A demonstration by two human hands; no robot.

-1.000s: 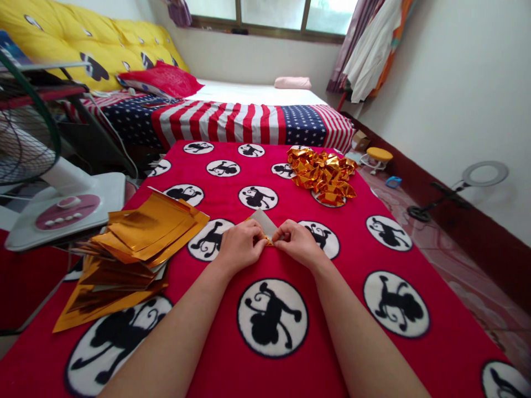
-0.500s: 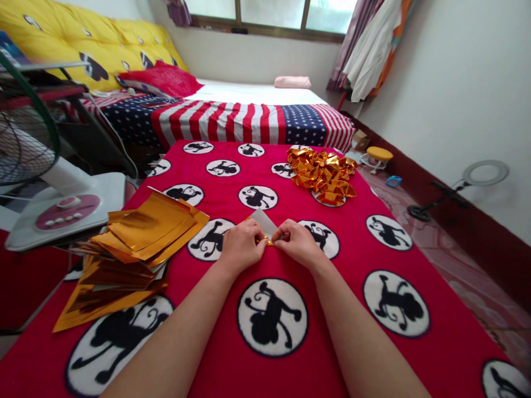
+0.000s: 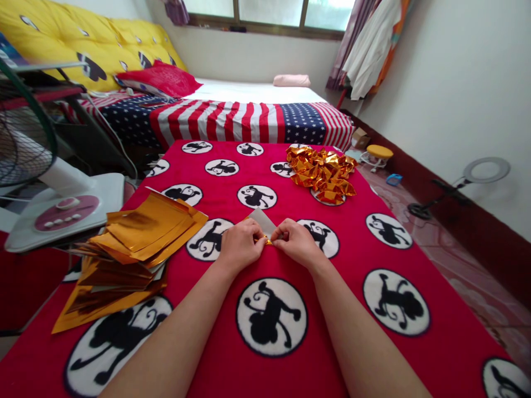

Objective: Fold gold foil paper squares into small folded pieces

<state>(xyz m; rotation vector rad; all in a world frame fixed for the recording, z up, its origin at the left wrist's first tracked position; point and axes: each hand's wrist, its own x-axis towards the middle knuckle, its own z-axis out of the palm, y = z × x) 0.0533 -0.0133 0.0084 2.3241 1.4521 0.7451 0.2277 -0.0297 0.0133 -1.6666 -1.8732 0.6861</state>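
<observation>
Between my two hands is a sheet of gold foil paper point(image 3: 263, 220), its grey back facing up and its far corner pointing away from me. The near edge shows a narrow gold fold. My left hand point(image 3: 243, 242) pinches that fold on the left side, thumb and fingers closed. On the right side, my right hand point(image 3: 295, 242) pinches the same edge with closed fingertips. The hands cover much of the sheet. To the left lies a loose stack of gold foil sheets point(image 3: 143, 229). A heap of folded gold foil pieces point(image 3: 321, 171) sits at the far right.
A red cloth with monkey circles point(image 3: 340, 309) covers the table. A white fan base point(image 3: 99, 202) stands at the left edge, beside the stack. Beyond the table is a bed point(image 3: 249, 91). On the floor at right are a yellow stool point(image 3: 379, 152) and a ring light point(image 3: 486, 170).
Both hands keep their pinch on the foil paper, with hardly any movement. The whole view has shifted very slightly.
</observation>
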